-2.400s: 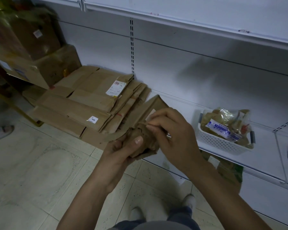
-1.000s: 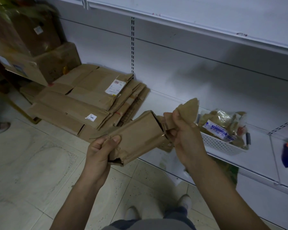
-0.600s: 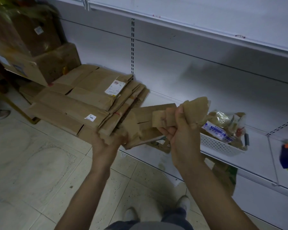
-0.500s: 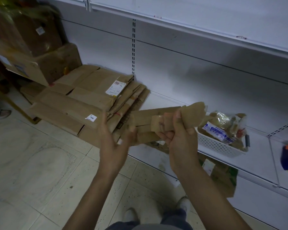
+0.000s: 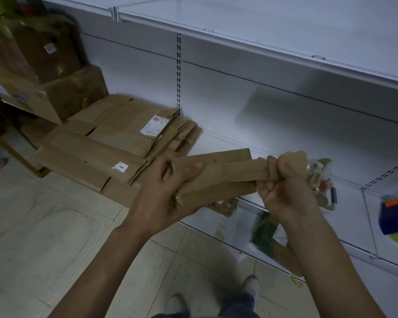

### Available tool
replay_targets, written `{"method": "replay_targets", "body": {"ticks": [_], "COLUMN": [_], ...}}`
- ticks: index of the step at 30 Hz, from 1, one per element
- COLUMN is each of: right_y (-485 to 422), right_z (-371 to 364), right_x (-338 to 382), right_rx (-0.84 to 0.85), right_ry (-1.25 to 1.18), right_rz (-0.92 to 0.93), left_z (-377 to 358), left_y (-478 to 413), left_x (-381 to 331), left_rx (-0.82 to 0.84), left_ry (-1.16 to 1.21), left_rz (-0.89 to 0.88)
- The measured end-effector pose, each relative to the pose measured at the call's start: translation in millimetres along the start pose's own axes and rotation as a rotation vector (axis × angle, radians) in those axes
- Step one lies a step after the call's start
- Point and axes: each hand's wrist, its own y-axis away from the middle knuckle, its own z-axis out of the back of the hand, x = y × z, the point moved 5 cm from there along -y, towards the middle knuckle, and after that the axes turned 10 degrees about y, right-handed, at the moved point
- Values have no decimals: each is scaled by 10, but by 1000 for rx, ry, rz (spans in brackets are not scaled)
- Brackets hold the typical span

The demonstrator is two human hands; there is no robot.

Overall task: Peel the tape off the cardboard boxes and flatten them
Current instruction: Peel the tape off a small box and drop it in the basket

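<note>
A small brown cardboard box, pressed nearly flat, is held level in front of me above the shelf edge. My left hand grips its left end, thumb on top and fingers underneath. My right hand grips the right end, fingers curled round a crumpled flap. A pile of flattened cardboard boxes lies on the low shelf to the left. I cannot make out any tape on the held box.
The white low shelf runs behind my hands, an upper shelf above it. A white basket of wrappers sits behind my right hand. Stacked boxes stand far left. A blue-orange object is at right. Tiled floor and my shoes are below.
My left hand let go of the box, opened briefly, and now grips its left end again. The box has gone from bulging to nearly flat and level. My right hand kept hold of the flap.
</note>
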Motion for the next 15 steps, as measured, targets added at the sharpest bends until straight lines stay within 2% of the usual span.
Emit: {"method": "replay_targets", "body": {"ticks": [4, 7, 8, 11, 13, 15], "right_y": [-83, -123, -128, -45, 37, 120], "right_z": [66, 59, 39, -105, -210, -244], "right_x": [21, 77, 107, 144, 38, -77], "right_rx": [-58, -17, 7, 37, 116, 128], "right_ry": [-91, -89, 17, 555, 755, 1088], "right_rz": [-45, -19, 47, 360, 410, 473], "left_z": [-71, -73, -72, -79, -68, -67], "left_y": [-18, -49, -45, -22, -22, -38], "left_x": [-69, -72, -72, -71, -89, -145], "left_rx": [17, 44, 58, 97, 91, 76], "left_ry": [-47, -77, -72, -123, -175, -233], "left_rz": [-13, 0, -15, -81, -116, -190]}}
